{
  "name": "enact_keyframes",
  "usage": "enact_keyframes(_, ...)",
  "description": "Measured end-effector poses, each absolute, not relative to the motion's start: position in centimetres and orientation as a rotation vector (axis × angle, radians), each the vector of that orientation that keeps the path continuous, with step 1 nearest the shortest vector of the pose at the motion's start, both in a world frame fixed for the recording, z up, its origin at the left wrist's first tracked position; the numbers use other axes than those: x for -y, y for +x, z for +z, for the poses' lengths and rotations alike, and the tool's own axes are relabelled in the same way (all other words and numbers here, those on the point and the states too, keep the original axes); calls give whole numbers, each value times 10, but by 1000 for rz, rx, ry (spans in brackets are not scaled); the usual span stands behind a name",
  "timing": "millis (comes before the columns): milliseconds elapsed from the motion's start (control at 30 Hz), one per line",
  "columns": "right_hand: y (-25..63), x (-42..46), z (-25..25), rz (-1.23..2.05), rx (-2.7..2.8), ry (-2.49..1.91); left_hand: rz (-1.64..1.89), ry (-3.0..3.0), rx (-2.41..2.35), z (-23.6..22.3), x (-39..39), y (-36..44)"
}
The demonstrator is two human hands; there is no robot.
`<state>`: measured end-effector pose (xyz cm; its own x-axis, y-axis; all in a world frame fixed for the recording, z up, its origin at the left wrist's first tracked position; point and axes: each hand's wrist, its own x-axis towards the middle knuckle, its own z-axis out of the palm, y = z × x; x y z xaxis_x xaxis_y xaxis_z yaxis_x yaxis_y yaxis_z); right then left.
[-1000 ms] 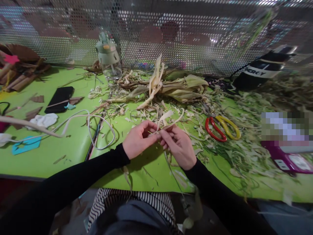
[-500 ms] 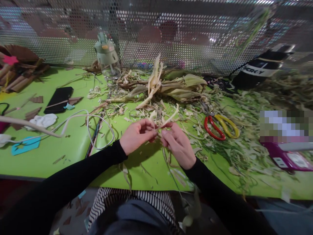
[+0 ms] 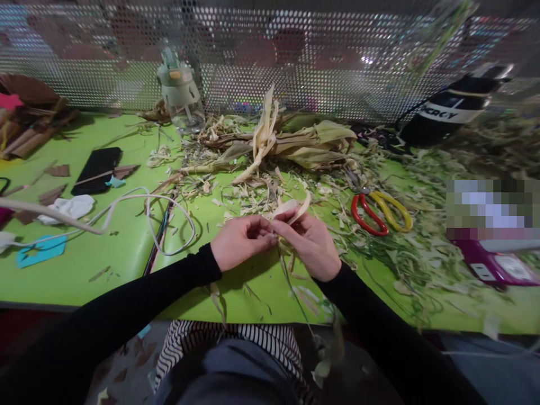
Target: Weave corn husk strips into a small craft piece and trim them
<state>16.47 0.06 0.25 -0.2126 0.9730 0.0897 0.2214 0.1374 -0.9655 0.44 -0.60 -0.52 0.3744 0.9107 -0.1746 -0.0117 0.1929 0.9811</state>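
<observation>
Over the green tabletop (image 3: 126, 275) my two hands meet, fingertips nearly touching. My right hand (image 3: 311, 242) pinches a pale strip of corn husk (image 3: 304, 203), whose end curls up above the fingers. My left hand (image 3: 244, 239) is closed at the fingertips on the lower end of the same piece; that end is mostly hidden. Thin dry strands hang below the hands. Beyond them lies a bundle of dried corn husks (image 3: 316, 147), with an upright pale husk (image 3: 264, 135) in front. Red-and-yellow-handled pliers or cutters (image 3: 371, 211) lie right of my right hand.
Husk scraps cover the table's middle and right. A clear bottle (image 3: 181, 95) and a black bottle (image 3: 447, 112) stand by the perforated metal screen (image 3: 261, 62). At left are a black phone (image 3: 97, 170), a white cable (image 3: 126, 197), a crumpled tissue (image 3: 70, 208) and a blue tag (image 3: 42, 250).
My right hand has shifted its grip, its thumb now closing over the husk strip beside my left fingers. The strip's free end now bends upward in a curl. The camera view has shifted slightly.
</observation>
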Motion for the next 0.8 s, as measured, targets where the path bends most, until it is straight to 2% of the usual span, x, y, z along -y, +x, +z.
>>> enact_keyframes(100,164,1,4,1307,1482,-1185,793,1193,-983,-5,7,6)
enact_keyframes(333,160,3,4,1443,1429,-1087,728,1236,-960,-8,12,8)
enact_keyframes(600,162,3,6,1407,1389,-1104,794,1127,-919,5,16,9)
enact_keyframes(800,161,8,9,1373,1483,-1125,734,1254,-933,-7,18,10)
